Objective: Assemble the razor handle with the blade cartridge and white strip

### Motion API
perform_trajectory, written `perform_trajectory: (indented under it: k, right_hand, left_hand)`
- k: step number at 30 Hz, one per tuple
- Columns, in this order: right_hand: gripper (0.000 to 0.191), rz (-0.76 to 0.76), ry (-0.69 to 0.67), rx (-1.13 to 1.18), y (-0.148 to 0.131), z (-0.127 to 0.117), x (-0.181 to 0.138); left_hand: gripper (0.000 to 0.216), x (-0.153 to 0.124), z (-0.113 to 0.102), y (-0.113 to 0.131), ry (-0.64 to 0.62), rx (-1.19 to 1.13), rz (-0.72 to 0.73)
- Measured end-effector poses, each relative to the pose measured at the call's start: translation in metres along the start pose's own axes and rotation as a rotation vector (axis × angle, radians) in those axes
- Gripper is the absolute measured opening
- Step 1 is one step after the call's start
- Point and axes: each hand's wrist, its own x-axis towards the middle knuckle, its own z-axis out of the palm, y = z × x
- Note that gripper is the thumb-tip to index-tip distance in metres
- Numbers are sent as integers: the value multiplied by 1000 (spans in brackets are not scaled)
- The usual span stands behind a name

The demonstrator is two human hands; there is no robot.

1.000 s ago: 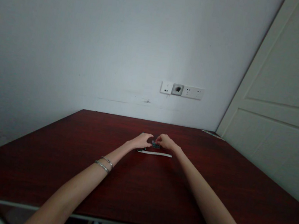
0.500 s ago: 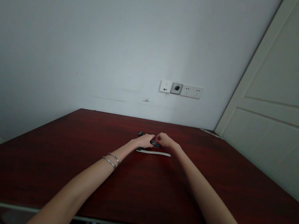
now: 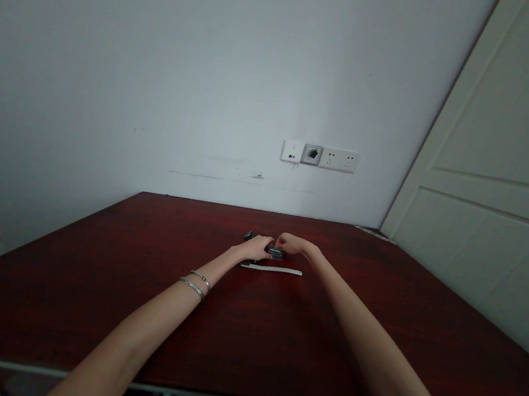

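My left hand (image 3: pixel 255 248) rests on the far middle of the table, thumb and fingers closed round the left end of a small dark rectangular object (image 3: pixel 276 253) with a pale greenish streak on top. Just right of it and above it is my right hand (image 3: pixel 290 243), its fingers pinched together; anything between them is too small to make out. Nearer to me lies a thin pale strip (image 3: pixel 278 270), its dark left end beneath my left hand. Another small dark piece (image 3: pixel 248 235) sits beyond my left knuckles.
The dark red wooden table (image 3: pixel 202 335) runs back to a white wall (image 3: pixel 163 75) with a row of sockets (image 3: pixel 321 156). A pale panelled door (image 3: pixel 502 216) stands along the right side. Two bracelets (image 3: pixel 195 284) circle my left wrist.
My right hand has shifted slightly up from the dark object, which shows more of its top. My left hand stays about where it was.
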Motion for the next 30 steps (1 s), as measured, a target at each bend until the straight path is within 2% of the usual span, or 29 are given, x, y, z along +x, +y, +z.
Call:
perform_trajectory:
  k: [7,11,14,21,30]
  right_hand:
    - [21,37,-54,6,-1,-5,2]
    - [21,44,-42,1,-4,-3,3]
    - [20,45,-1,-5,-5,-1,4]
    - [21,1,194,-22,-6,3,-2]
    - [20,-154,260,34,5,9,-3]
  left_hand:
    - [47,1,1,-2,-2,30,12]
    - [46,1,2,-3,-4,40,21]
    - [47,1,2,-4,-1,52,14]
    - [44,1,4,-3,-4,53,6]
    - [39,0,4,-4,1,25,11]
